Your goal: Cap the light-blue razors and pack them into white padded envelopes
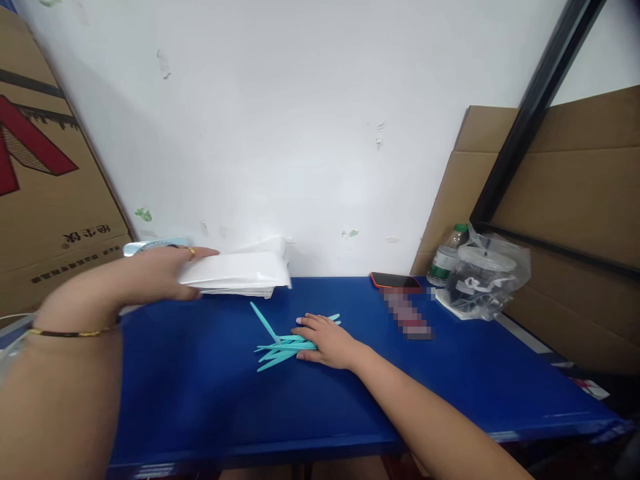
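Note:
At the left of the table, my left hand [165, 272] is closed on the left end of a white plastic packet [240, 269], fingers above and thumb below. More white packets [247, 292] lie stacked under it, against the wall. My right hand [327, 341] rests palm down, fingers stretched out, over a loose pile of thin teal plastic sticks [283, 348]. The sticks point several ways, and their middle is hidden under the palm. One teal stick [263, 321] slants away from the pile toward the white packets.
A phone with a red edge [396, 282] lies at the back right. Beside it stand a green-capped bottle [447, 257] and a container in a clear bag [483, 280]. Cardboard [585, 180] flanks the blue table [210, 400] on the right, and a printed carton [55, 167] on the left.

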{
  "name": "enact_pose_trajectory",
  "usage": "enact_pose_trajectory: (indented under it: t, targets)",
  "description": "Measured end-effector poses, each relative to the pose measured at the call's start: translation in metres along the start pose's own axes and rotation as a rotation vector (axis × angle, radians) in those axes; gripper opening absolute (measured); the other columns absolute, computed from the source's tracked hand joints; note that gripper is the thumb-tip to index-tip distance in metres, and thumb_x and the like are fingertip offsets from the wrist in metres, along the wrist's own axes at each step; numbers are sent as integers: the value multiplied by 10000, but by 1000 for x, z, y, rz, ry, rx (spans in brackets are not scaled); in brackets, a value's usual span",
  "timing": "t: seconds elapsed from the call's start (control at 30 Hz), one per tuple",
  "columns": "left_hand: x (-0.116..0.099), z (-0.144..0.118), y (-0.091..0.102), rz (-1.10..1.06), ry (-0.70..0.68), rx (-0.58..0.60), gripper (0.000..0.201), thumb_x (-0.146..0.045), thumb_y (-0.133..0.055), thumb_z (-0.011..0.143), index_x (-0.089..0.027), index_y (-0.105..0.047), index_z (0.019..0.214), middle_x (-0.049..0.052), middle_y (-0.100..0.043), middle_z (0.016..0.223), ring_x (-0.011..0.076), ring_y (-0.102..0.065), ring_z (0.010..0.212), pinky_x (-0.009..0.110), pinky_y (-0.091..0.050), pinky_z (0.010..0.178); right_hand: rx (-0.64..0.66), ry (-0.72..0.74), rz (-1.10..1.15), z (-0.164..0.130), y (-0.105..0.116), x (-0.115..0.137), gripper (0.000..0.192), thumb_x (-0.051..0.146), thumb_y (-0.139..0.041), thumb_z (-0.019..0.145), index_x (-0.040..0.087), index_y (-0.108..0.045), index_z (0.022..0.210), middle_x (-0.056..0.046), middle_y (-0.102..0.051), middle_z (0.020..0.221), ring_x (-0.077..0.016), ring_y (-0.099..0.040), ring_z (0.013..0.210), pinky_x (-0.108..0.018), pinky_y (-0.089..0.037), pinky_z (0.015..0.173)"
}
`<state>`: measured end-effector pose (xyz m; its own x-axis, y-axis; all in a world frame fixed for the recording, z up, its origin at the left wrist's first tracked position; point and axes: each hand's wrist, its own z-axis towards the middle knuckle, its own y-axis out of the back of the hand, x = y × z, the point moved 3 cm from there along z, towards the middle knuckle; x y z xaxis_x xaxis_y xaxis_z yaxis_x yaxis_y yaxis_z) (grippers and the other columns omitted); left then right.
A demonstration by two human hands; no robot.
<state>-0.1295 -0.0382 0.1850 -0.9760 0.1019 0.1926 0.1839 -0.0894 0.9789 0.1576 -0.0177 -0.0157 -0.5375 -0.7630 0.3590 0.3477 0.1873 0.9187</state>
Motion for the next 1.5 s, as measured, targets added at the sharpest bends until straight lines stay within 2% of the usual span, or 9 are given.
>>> enact_pose_trajectory:
  t: [0.17, 0.3, 0.43, 0.57, 0.67, 0.87, 1.1, 1.33, 1.5]
  targets:
    - [-97, 49, -44, -326, -379, 27, 776, -475, -579, 686, -232, -303, 1369, 58, -484, 1304, 212, -492, 1124, 255, -366, 921, -10, -15, -18, 1, -2, 0, 636, 619, -436, 802, 285, -388, 1341, -60, -346, 1423, -282, -226, 1332, -443, -204, 1076]
    - [-153, 106, -102, -371, -402, 104, 823, -469, -632, 642, -233, -312, 1362, 90, -550, 1218, 239, -547, 1061, 271, -421, 852, -16, -16, -30, 2, -2, 0, 648, 636, -432, 793, 293, -384, 1341, -55, -336, 1428, -289, -231, 1329, -451, -201, 1077]
    - [-178, 145, -135, -326, -374, 14, 851, -395, -664, 637, -188, -291, 1373, 153, -525, 1235, 278, -537, 1081, 318, -410, 873, -25, -8, -36, 2, -3, -2, 659, 651, -419, 788, 297, -378, 1342, -54, -336, 1428, -290, -246, 1322, -451, -208, 1076]
    - [-175, 152, -139, -343, -370, -74, 999, -373, -701, 605, -190, -147, 1416, 159, -346, 1401, 285, -399, 1235, 339, -324, 987, -22, -8, -37, 3, -3, -3, 659, 650, -420, 788, 293, -383, 1340, -57, -334, 1429, -292, -243, 1322, -461, -205, 1074]
    - [-163, 143, -140, -363, -408, -98, 877, -424, -653, 659, -215, -224, 1395, 121, -323, 1422, 255, -382, 1253, 311, -315, 1006, -21, -4, -37, 4, -2, -3, 650, 649, -416, 791, 288, -397, 1330, -60, -347, 1422, -288, -245, 1321, -463, -194, 1078]
    - [-162, 128, -154, -156, -415, -128, 585, -257, -530, 769, -191, -371, 1327, 149, -447, 1332, 264, -505, 1132, 338, -415, 899, -25, -9, -36, 4, -4, -2, 654, 649, -428, 785, 281, -406, 1326, -66, -364, 1409, -291, -256, 1316, -467, -191, 1077]
    - [-182, 135, -154, -83, -401, -120, 279, -140, -380, 836, -173, -631, 955, 152, -673, 891, 260, -632, 869, 362, -461, 743, -27, -17, -37, 3, -3, 0, 630, 629, -445, 789, 286, -420, 1316, -64, -363, 1411, -292, -260, 1314, -465, -193, 1078]
    - [-162, 118, -143, -128, -424, -113, 292, -183, -403, 845, -180, -613, 1048, 142, -670, 944, 258, -609, 929, 368, -444, 809, -30, -1, -41, 4, 2, 5, 669, 631, -477, 769, 271, -408, 1328, -74, -391, 1390, -292, -286, 1299, -467, -180, 1078]
    - [-134, 86, -135, -327, -485, -111, 390, -269, -382, 867, -225, -499, 1236, 48, -573, 1221, 175, -506, 1125, 278, -382, 962, -279, -119, 3, -12, 36, -27, 389, 353, -379, 904, 248, -472, 1267, -70, -487, 1286, -213, -419, 1193, -374, -307, 1018]
